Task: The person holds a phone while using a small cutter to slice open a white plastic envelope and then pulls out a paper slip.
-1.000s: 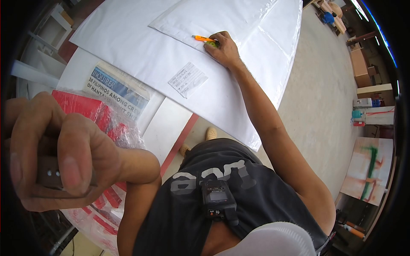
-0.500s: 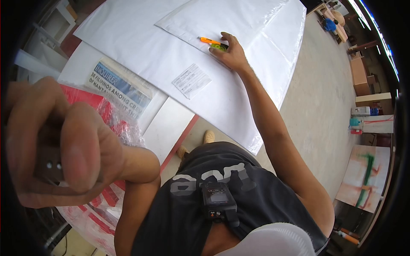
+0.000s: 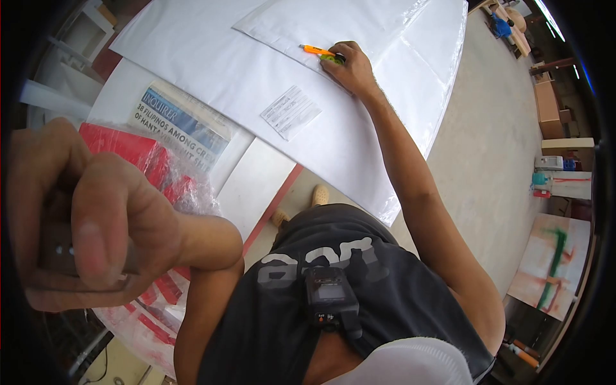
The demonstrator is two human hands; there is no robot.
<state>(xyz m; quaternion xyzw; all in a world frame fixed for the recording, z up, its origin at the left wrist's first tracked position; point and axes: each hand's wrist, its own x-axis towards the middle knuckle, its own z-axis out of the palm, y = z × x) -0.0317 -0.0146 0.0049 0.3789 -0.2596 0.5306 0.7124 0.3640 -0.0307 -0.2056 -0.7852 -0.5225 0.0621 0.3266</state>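
Observation:
Close to the camera at the left, my left hand [image 3: 96,218] is curled with the thumb pressed over a small dark device [image 3: 58,247] that shows light dots; most of it is hidden by the fingers. My right hand [image 3: 353,67] reaches far out onto a large white plastic-wrapped sheet [image 3: 212,58]. Its fingers close round a yellow-green and black tape measure [image 3: 333,59], partly covered by the hand. An orange pen-like tool [image 3: 317,50] pokes out beside it, touching the fingertips. Nearer to me, a printed paper slip [image 3: 290,113] lies on the sheet.
A newspaper [image 3: 183,125] lies left of the sheet, beside red material in clear plastic wrap [image 3: 125,147]. A white board with a red edge [image 3: 256,176] is before me. Concrete floor [image 3: 468,167] runs along the right, with shelving and a painted panel [image 3: 552,266] beyond.
My right hand's fingers have curled from spread to closed round the tape measure, and the orange tool has shifted slightly. My left hand has moved a little, still holding the device.

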